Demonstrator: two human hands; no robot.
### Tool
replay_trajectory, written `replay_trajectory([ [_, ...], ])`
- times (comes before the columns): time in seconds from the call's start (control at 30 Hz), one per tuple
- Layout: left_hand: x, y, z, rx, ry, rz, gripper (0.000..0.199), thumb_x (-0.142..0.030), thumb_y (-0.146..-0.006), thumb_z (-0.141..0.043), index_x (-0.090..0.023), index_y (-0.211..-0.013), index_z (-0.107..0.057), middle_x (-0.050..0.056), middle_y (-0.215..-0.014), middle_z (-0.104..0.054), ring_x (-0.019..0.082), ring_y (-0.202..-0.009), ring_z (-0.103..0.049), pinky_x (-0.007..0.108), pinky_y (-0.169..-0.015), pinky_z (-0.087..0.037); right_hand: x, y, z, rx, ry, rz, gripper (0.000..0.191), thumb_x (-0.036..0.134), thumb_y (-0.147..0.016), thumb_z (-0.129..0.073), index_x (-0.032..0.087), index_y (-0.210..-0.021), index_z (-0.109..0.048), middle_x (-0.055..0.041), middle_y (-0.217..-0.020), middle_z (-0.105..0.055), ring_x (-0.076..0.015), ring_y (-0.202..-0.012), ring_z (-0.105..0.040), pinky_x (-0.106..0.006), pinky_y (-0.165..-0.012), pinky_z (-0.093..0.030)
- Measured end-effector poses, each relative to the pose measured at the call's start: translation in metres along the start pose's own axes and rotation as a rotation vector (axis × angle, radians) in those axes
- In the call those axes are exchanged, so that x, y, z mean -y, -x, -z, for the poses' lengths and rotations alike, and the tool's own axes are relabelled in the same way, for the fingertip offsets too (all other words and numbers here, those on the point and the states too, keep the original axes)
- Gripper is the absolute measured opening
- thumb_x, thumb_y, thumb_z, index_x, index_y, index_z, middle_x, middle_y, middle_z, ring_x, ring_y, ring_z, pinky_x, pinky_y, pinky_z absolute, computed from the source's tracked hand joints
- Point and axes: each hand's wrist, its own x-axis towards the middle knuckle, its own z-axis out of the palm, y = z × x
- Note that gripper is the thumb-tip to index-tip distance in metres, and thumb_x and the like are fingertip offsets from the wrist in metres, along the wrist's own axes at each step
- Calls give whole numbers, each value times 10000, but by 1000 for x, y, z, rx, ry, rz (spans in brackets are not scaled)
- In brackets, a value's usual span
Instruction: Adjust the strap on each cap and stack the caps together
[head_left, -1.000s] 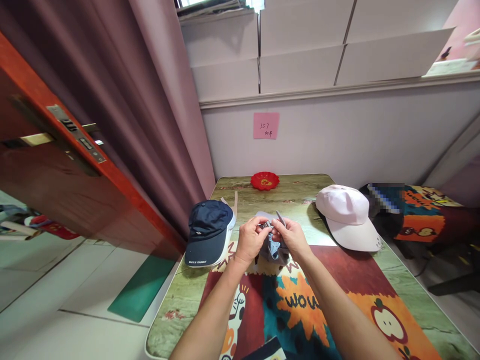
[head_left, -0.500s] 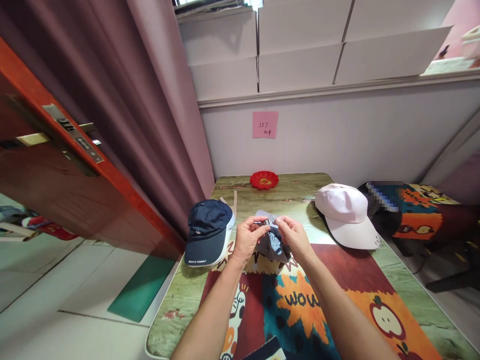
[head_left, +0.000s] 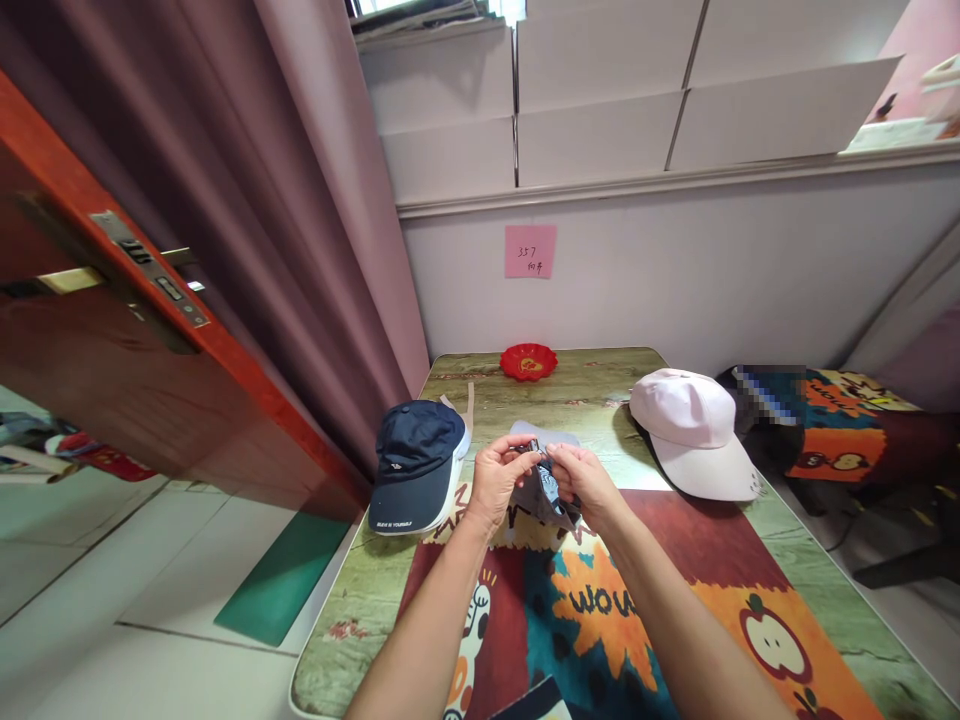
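Observation:
A grey cap (head_left: 534, 503) lies between my hands near the middle of the table, its brim pointing away from me and patterned lining showing inside. My left hand (head_left: 495, 482) pinches the cap's back strap around a small dark buckle. Close beside it, my right hand (head_left: 583, 482) has thumb and fingers closed on the strap's other side; the fingertips hide the exact spot. To the left sits a navy cap (head_left: 416, 450) with a white-edged brim. On the right rests a pale pink cap (head_left: 690, 425), brim toward me.
A red scalloped dish (head_left: 529, 362) stands at the back of the table (head_left: 352, 620). Under my arms lies a colourful printed mat (head_left: 600, 600). A pink note (head_left: 530, 251) is stuck on the wall. An open door (head_left: 150, 330) and a curtain (head_left: 330, 200) are at left.
My right hand has shifted slightly down and in toward the buckle, its fingers curling closer. More of the grey brim shows behind the hands. My left hand stays nearly in place.

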Motion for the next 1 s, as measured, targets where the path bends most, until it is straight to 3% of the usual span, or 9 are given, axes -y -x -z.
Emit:
replay_trajectory([
  [0.33,0,1,3,54,66,55,437,-309,-586,-912,-124,-960,-783,2,-656,-667,61,-510,-489,187,-472,-346,6,5,3,98,67,-3,468,592,-697,-782,209,-734,-515,129,-499,-272,-45,-432,-156,-217,-410,-137],
  [0.57,-5,1,11,132,-48,38,415,-320,-619,-886,-120,-970,-793,-11,-594,-631,75,-503,-485,204,-497,-361,12,-1,11,136,276,71,491,658,-723,-736,202,-723,-554,108,-492,-314,-60,-437,-203,-231,-421,-159],
  [0.73,-9,-1,15,159,-181,-25,372,-322,-643,-864,-121,-947,-789,-29,-557,-591,81,-503,-468,210,-501,-349,12,-2,7,158,376,115,525,703,-792,-638,216,-686,-473,90,-526,-334,-69,-462,-239,-241,-439,-161],
  [0.9,-12,-1,17,184,-235,-77,329,-299,-693,-826,-131,-968,-761,-25,-638,-610,76,-527,-470,208,-509,-353,10,3,4,131,371,202,361,556,-857,-624,214,-952,-551,89,-593,-405,-89,-494,-322,-234,-467,-241],
  [1.0,-13,-1,17,167,-189,-95,328,-282,-674,-844,-154,-931,-686,-30,-727,-628,69,-554,-501,198,-533,-386,12,4,5,143,433,312,419,471,-839,-682,208,-1149,-578,51,-695,-539,-123,-604,-484,-248,-555,-374],
])
